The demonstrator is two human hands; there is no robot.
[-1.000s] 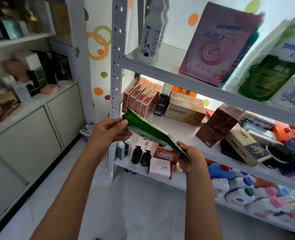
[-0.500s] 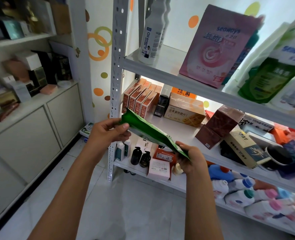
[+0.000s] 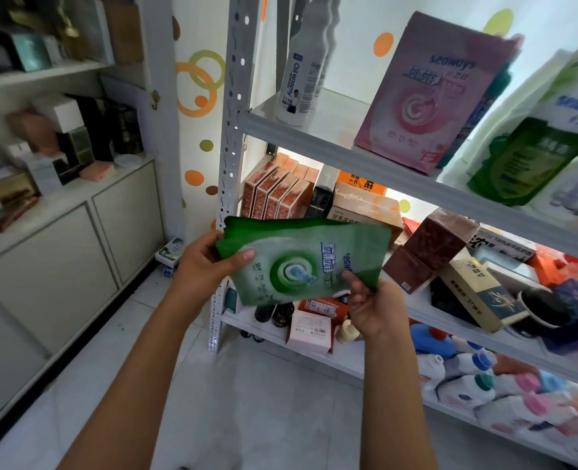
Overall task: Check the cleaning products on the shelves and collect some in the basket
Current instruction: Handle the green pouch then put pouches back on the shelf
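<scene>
- Pouch under check: green detergent pouch (image 3: 301,262) held at frame centre, in front of the middle shelf (image 3: 426,310), printed face turned up toward the camera, lying sideways.
- Left hand (image 3: 206,266), at 9 o'clock of the pouch, pinches its edge, thumb on the face, fingers behind.
- Right hand (image 3: 375,310), at 5 o'clock, pinches the lower corner between thumb and fingers.
- Advice for the check: keep both pinches on the margins, clear of the print; level the pouch and hold it steady so the label reads; it looks limp, so support both ends.
- Basket: not in view; collection not yet done.
- Change from a second ago: pouch was edge-on and slanted from 10 to 4 o'clock, showing only a thin green side; it is now rotated flat, label exposed. Both hands keep their grip.
- Pink pouch (image 3: 426,96) on the upper shelf unmoved.
</scene>
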